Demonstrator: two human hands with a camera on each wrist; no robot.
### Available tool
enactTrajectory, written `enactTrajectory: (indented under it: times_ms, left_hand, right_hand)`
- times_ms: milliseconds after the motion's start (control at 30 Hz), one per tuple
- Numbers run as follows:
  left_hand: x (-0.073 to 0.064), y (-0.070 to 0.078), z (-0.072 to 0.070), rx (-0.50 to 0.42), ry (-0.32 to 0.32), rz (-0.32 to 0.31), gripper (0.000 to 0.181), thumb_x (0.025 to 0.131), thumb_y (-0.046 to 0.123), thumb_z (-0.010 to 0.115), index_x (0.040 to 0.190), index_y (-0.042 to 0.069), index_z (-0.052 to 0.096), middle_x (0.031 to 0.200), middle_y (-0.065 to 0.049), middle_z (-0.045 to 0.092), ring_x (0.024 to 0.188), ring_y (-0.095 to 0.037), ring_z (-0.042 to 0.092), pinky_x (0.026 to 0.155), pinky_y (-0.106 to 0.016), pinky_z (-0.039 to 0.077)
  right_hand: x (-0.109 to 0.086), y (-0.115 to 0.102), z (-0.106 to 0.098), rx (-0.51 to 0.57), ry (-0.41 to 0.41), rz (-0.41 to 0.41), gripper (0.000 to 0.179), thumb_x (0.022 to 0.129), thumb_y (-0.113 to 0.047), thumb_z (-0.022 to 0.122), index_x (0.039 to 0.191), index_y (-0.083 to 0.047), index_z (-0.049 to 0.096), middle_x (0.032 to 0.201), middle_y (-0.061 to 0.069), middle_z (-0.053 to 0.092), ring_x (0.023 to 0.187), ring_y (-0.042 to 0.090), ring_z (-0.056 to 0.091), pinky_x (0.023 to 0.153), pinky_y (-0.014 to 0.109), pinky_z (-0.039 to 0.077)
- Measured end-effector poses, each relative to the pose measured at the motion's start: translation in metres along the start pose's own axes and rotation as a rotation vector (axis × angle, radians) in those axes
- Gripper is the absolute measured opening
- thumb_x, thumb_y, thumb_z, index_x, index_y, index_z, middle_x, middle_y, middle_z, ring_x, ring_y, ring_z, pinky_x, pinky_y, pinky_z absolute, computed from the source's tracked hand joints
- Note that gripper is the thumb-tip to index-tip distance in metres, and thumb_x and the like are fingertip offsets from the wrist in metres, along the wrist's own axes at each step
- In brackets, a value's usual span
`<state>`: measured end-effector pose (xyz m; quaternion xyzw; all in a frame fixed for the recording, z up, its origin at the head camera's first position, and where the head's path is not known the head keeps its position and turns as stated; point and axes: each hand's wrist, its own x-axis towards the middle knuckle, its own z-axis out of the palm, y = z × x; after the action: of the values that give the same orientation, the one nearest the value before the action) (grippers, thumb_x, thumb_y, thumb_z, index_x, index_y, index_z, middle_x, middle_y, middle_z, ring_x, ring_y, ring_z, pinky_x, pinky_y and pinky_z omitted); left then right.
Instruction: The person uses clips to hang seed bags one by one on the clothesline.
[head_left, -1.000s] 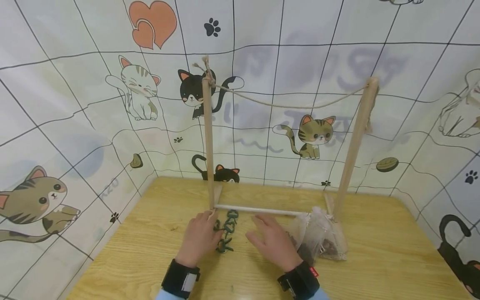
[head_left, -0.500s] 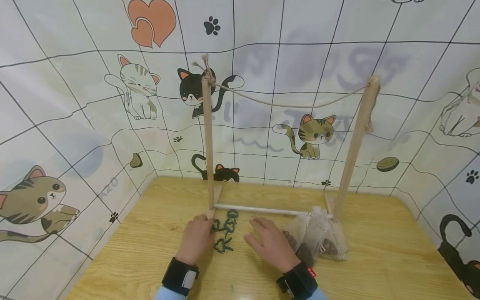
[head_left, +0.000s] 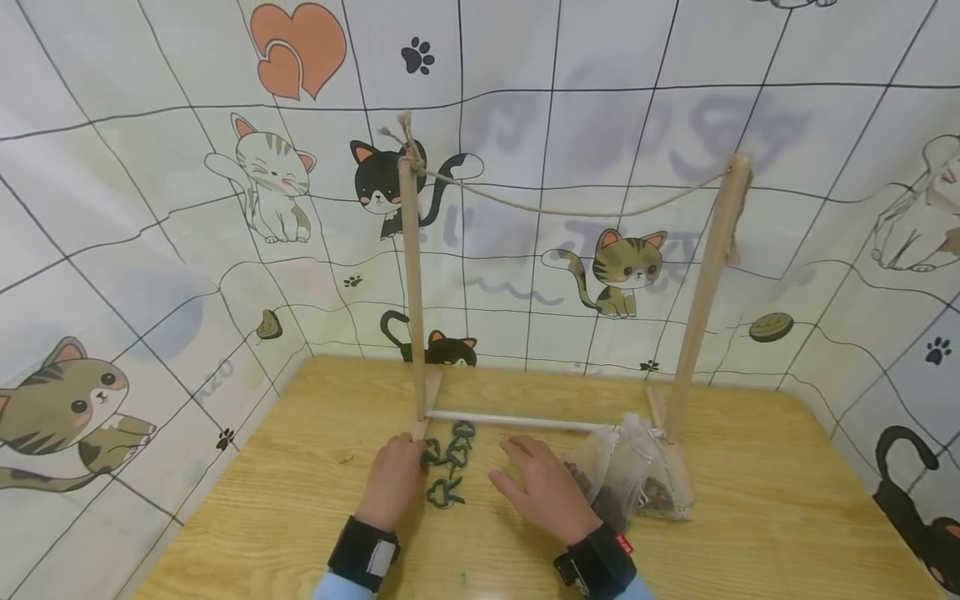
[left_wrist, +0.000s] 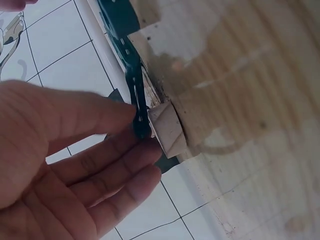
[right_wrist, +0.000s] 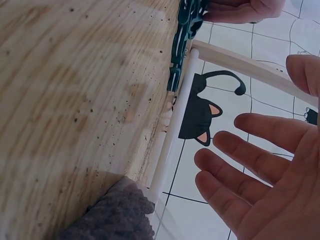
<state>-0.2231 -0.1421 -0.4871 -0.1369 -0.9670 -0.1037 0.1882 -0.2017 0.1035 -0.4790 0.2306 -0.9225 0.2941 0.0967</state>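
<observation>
Several dark green plastic clips (head_left: 445, 492) lie in a loose cluster on the table. My left hand (head_left: 390, 481) is low at their left side, beside the wooden foot of the left post. Seen from the left wrist, the thumb and forefinger of that hand (left_wrist: 85, 150) pinch the end of one clip (left_wrist: 135, 80), close to the foot's squared wooden end (left_wrist: 169, 130). My right hand (head_left: 546, 490) hovers to the right of the clips, holding nothing. Its fingers (right_wrist: 255, 155) are spread and slightly bent in the right wrist view.
Behind the hands stands a wooden frame: a left post (head_left: 412, 292), a right post (head_left: 705, 292), a sagging cord (head_left: 555, 212) and a white bottom bar (head_left: 525, 421). Sheer bags (head_left: 633, 475) with dark contents sit by its right foot. A cat-patterned curtain (head_left: 510, 150) surrounds the wooden table (head_left: 750, 517).
My left hand has drawn back a little to the left, uncovering more of the clips. My right hand has hardly moved. The head view has shifted slightly.
</observation>
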Motion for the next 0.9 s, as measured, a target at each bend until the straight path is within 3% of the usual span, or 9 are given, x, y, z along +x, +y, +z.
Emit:
enactTrajectory:
  times_ms: [167, 367, 567, 667, 900]
  left_hand:
    - [-0.001, -0.001, 0.000, -0.075, -0.010, -0.041, 0.016, 0.080, -0.014, 0.071, 0.087, 0.000, 0.075, 0.073, -0.008, 0.060, 0.067, -0.021, 0.058, 0.060, -0.037, 0.052]
    - [-0.002, -0.003, -0.002, -0.102, -0.007, -0.050, 0.016, 0.082, -0.014, 0.070, 0.088, 0.000, 0.076, 0.074, -0.009, 0.064, 0.067, -0.021, 0.061, 0.062, -0.037, 0.054]
    - [-0.001, -0.001, -0.012, -0.145, 0.050, -0.001, 0.021, 0.073, -0.017, 0.074, 0.087, -0.001, 0.074, 0.075, -0.009, 0.066, 0.068, -0.022, 0.064, 0.062, -0.036, 0.056]
    - [0.003, 0.004, -0.021, -0.184, 0.081, 0.038, 0.023, 0.074, -0.019, 0.072, 0.087, 0.000, 0.074, 0.076, -0.008, 0.067, 0.069, -0.021, 0.065, 0.062, -0.033, 0.057]
    - [0.014, 0.027, -0.051, -0.274, 0.069, 0.138, 0.021, 0.082, -0.015, 0.072, 0.088, 0.005, 0.074, 0.082, -0.007, 0.073, 0.073, -0.019, 0.069, 0.063, -0.029, 0.059]
  right_hand:
    - [0.001, 0.004, 0.002, 0.010, 0.001, 0.010, 0.052, 0.103, -0.036, 0.062, 0.138, 0.002, 0.062, 0.142, 0.024, 0.058, 0.130, 0.042, 0.056, 0.107, 0.060, 0.046]
    - [0.001, 0.006, 0.000, 0.043, -0.005, 0.023, 0.052, 0.103, -0.036, 0.062, 0.139, 0.002, 0.061, 0.143, 0.024, 0.057, 0.131, 0.044, 0.055, 0.106, 0.063, 0.046]
    - [0.003, 0.008, -0.003, 0.061, 0.017, 0.021, 0.050, 0.103, -0.033, 0.062, 0.138, 0.002, 0.061, 0.142, 0.025, 0.058, 0.131, 0.044, 0.054, 0.107, 0.062, 0.045]
    - [0.004, 0.010, -0.005, 0.119, 0.050, 0.021, 0.046, 0.103, -0.029, 0.064, 0.138, 0.001, 0.061, 0.141, 0.024, 0.059, 0.130, 0.043, 0.056, 0.107, 0.062, 0.045]
    - [0.004, 0.018, -0.012, 0.282, 0.072, -0.040, 0.049, 0.095, -0.016, 0.073, 0.141, -0.003, 0.060, 0.131, 0.016, 0.066, 0.104, 0.031, 0.068, 0.088, 0.047, 0.059]
